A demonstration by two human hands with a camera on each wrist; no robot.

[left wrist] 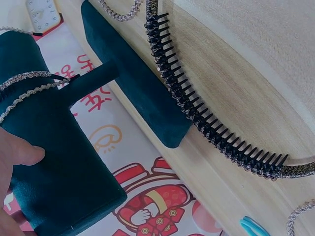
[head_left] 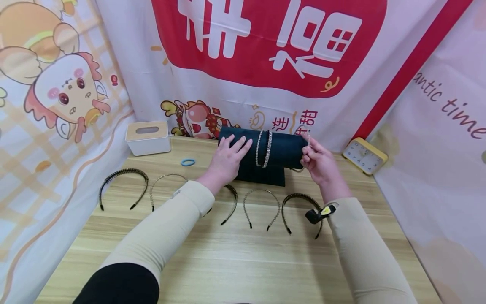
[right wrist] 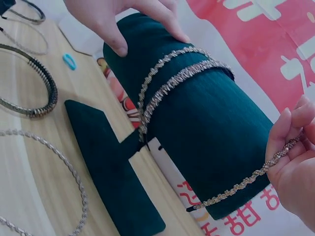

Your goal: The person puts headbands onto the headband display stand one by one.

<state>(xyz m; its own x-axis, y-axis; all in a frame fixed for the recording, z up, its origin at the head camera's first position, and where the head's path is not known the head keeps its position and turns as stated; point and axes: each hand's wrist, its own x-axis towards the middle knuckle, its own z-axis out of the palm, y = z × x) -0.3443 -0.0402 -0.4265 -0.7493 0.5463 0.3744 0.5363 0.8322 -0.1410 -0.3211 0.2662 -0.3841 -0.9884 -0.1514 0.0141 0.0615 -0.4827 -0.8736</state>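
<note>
A dark green velvet display stand [head_left: 282, 147] has a thick horizontal roll on a post and flat base. Two sparkly headbands [right wrist: 172, 78] sit side by side around the middle of the roll. My left hand [head_left: 226, 158] rests on the roll's left part, fingers spread over its top and thumb at the front. My right hand [head_left: 320, 162] pinches a thin beaded headband [right wrist: 236, 186] at the roll's right end. In the right wrist view one dark tip of this headband reaches past the front of the roll.
Several headbands stand in a row along the table [head_left: 243, 261], among them a toothed black one [left wrist: 197, 118]. A blue hair tie [head_left: 187, 162] and a tissue box [head_left: 148, 139] are at left. A yellow-framed clock [head_left: 365, 156] stands at right, by the printed cloth [head_left: 436, 139].
</note>
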